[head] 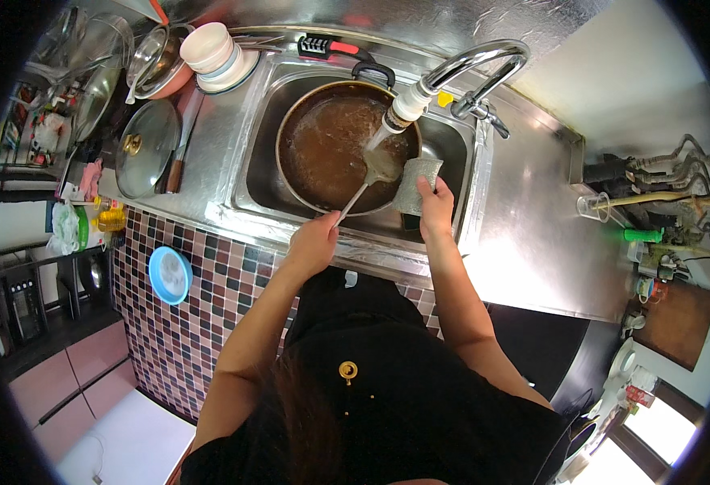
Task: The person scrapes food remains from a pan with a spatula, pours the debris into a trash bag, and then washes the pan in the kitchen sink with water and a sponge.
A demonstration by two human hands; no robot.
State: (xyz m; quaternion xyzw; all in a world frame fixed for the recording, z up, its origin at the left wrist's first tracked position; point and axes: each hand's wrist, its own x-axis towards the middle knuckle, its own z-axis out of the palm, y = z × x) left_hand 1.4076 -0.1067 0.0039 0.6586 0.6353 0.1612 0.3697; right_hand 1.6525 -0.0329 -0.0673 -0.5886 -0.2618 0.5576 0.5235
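Observation:
My left hand (315,244) grips the handle of a metal spatula (380,167), whose blade is over the pan under the running water. A grey scouring cloth (414,182) is pinched in my right hand (436,205), beside the pan's right rim. The large round pan (324,145) stands in the steel sink (258,163) and holds brownish water. From the white spout end of the chrome faucet (475,63), water runs down onto the spatula blade. What the pan rests on is hidden.
Left of the sink lie a knife (184,142) and a glass lid (147,148), below stacked bowls (209,51). A red-and-black knife sharpener (333,47) sits behind the sink. On the tiled floor is a blue basin (170,275). Steel counter (530,206) extends to the right.

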